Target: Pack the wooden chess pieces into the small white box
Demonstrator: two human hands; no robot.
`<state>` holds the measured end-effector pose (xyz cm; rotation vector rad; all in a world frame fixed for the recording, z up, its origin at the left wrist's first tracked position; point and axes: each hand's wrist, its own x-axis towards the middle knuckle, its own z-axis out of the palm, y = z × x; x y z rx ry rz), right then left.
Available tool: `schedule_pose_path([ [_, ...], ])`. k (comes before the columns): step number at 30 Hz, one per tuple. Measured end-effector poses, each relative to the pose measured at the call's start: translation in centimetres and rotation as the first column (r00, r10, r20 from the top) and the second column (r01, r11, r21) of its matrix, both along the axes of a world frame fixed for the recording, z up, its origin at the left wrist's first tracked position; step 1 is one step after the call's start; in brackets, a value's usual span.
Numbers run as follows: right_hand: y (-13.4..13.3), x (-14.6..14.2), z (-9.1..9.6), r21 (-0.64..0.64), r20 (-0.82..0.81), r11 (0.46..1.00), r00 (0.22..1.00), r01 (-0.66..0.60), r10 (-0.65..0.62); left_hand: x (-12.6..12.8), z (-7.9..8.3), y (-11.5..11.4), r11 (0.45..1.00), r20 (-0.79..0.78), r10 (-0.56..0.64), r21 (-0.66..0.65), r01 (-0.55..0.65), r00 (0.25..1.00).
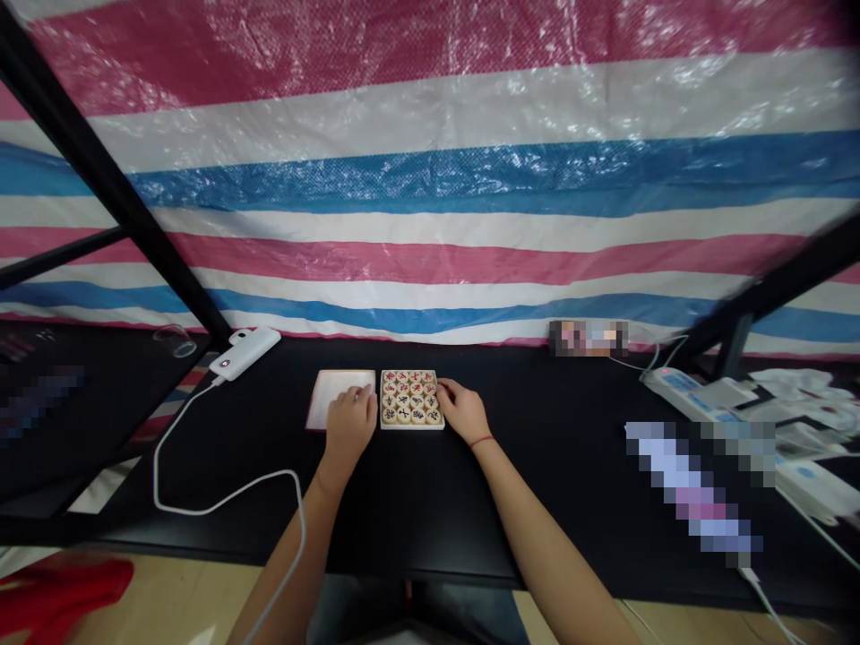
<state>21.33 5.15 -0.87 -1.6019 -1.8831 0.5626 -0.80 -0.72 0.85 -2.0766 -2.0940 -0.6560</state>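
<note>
A small square box [412, 425] packed with round wooden Chinese chess pieces [410, 397], marked in red and black, sits on the black table [417, 502]. Its flat white lid [331, 388] lies just to its left. My left hand [350, 423] rests with curled fingers at the box's left side, over the lid's right edge. My right hand [462, 409] is cupped against the box's right side, a red string around its wrist. What the fingers grip is hard to make out.
A white power bank [245, 351] with a white cable [176, 466] lies at the back left. A power strip [678, 388] and white papers [799, 394] crowd the right. A striped red, white and blue tarp [430, 179] hangs behind, with black frame bars [114, 179].
</note>
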Motion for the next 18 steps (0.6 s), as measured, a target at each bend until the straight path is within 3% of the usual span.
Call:
schedule_pose_path([
  [3, -0.3, -0.3, 0.2, -0.023, 0.018, 1.0, 1.0, -0.001, 0.001, 0.4, 0.1, 0.2, 0.992, -0.037, -0.021, -0.125, 0.016, 0.999],
  [11, -0.9, -0.7, 0.2, 0.017, -0.035, 1.0, 0.999, -0.018, 0.019, -0.5, 1.3, -0.1, 0.969, 0.018, -0.106, -0.221, 0.108, 0.994],
  [15, -1.2, -1.1, 0.4, -0.013, -0.023, 1.0, 1.0, -0.015, 0.015, -0.9, 1.6, 0.0, 0.965, 0.036, -0.087, -0.245, 0.093, 0.996],
  [18, -1.3, -1.2, 0.6, -0.04, 0.002, 0.999, 1.0, -0.028, 0.028, -0.9, 2.1, 0.4, 0.969, 0.015, -0.008, -0.246, 0.012, 1.0],
])
